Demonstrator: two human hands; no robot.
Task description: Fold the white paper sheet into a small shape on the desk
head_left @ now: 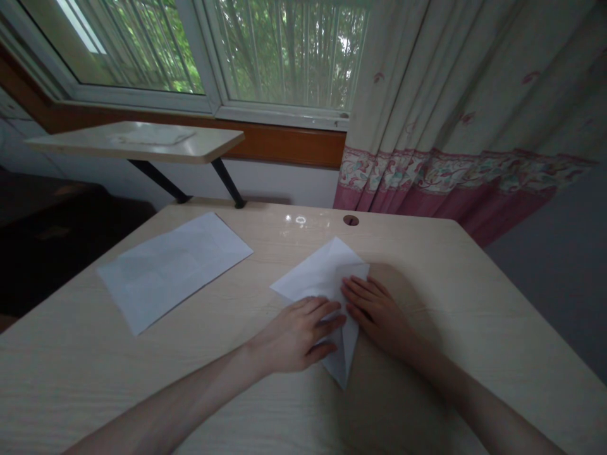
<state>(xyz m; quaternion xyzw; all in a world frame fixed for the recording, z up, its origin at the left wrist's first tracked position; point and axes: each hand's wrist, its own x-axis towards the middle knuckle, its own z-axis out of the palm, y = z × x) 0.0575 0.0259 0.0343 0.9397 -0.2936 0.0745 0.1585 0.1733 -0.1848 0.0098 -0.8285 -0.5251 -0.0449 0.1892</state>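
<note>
A folded white paper (327, 265) lies on the pale wooden desk, with pointed corners at its left, top and bottom. My left hand (301, 335) rests on its lower left part, fingers apart and pointing right. On the paper's right edge lies my right hand (377, 313), palm down, its fingers stretched out toward the upper left. The fingertips of both hands are close together near the middle of the paper. Part of the paper is hidden under the hands.
A second white sheet (177, 268) with crease lines lies at the desk's left. Behind it, a raised shelf (165, 151) stands on black legs. The desk (455, 278) has a round cable hole (351, 220) near its back edge. A curtain (427, 126) hangs at the right.
</note>
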